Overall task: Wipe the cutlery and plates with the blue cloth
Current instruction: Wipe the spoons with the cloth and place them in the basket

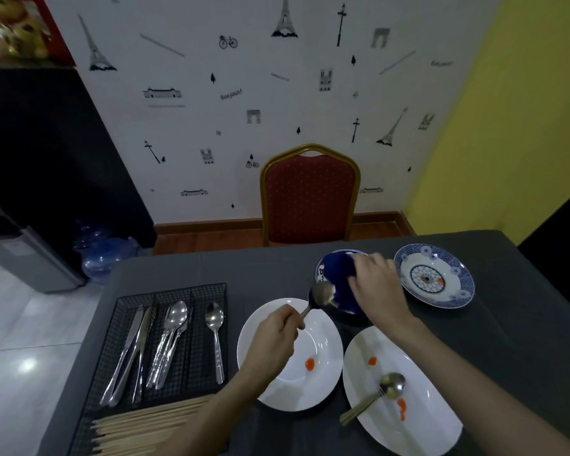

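We see the left hand (273, 337) gripping a dirty spoon (321, 296) by the handle, bowl raised over the far edge of the white plate (323, 383), which has a red smear on it. The right hand (375, 284) grips the blue cloth (339, 278), bunched up and pressed against the spoon bowl, above a blue patterned plate (321, 269) mostly hidden under it. A second white plate (425, 432) sits near right, carrying another dirty spoon (390, 386) and red smears. A patterned blue-and-white plate (464, 281) sits far right, small red spot inside. All of this is on the grey table (185, 268). On its left, a black wire tray (191, 291) holds knives (132, 343), forks and spoons (173, 337) and a single spoon (215, 327) in separate compartments, with wooden chopsticks (152, 422) in the front section. A red chair (310, 195) stands beyond the table.
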A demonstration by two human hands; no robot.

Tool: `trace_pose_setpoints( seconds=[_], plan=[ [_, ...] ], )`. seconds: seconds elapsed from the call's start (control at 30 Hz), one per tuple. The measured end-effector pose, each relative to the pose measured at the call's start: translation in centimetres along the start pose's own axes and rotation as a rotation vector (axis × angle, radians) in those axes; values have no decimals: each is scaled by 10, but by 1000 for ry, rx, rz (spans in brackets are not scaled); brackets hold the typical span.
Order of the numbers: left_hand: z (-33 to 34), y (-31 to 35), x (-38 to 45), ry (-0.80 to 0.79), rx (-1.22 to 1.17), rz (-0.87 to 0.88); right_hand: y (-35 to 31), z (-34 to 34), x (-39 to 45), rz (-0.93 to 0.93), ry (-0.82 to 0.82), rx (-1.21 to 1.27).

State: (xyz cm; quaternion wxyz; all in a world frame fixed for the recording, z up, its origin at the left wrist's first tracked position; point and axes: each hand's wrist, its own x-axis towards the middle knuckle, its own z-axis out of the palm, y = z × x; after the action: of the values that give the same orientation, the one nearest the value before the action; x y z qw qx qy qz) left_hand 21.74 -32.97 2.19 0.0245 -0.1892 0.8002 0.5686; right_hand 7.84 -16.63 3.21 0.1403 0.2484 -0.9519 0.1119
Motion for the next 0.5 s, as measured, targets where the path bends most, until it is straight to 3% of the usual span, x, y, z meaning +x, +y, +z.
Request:
trace_pose_setpoints(
  seconds=[0.17, 0.37, 0.5],
  plan=[
    [-11, -8, 11, 42, 333, 89, 6, -11, -3, 66, 121, 131],
    [-3, 4, 13, 58, 196, 137, -43, -2, -31, -266, 23, 228],
    [-4, 4, 12, 65, 154, 115, -34, 3, -20, -44, 47, 219]
  ],
)
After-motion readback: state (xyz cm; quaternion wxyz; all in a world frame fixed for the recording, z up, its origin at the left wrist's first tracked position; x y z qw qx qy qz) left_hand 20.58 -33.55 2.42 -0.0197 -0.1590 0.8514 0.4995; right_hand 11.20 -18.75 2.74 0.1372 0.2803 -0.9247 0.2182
